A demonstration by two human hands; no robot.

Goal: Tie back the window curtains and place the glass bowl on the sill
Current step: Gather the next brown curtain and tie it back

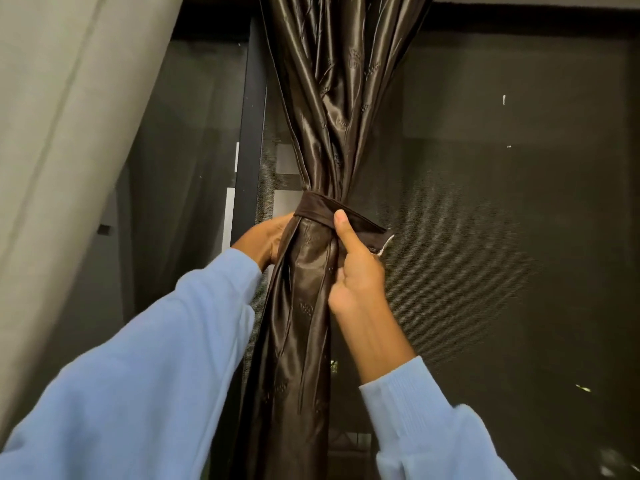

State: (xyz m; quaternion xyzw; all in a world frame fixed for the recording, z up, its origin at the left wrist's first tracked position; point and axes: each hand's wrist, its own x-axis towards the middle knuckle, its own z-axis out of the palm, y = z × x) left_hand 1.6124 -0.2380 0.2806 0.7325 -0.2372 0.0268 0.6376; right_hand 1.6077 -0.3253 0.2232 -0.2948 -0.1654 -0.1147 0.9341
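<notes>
I see a dark brown shiny cloth curtain (pixel 311 323); it looks smooth and slippery like satin, with bright streaks of light on its folds and little stitched shapes in it; the dark brown cloth band (pixel 313 206) round it looks softer and duller, with a pale frayed edge at its end; the pale grey cloth curtain (pixel 69 133) looks matt and plain; the black mesh screen (pixel 502 237) looks rough, full of tiny holes; the black window bar (pixel 251 133) looks hard and smooth, but I cannot tell if it is metal or plastic; the light blue knitted sleeves (pixel 138 375) look soft, with ribs at the right cuff.
</notes>
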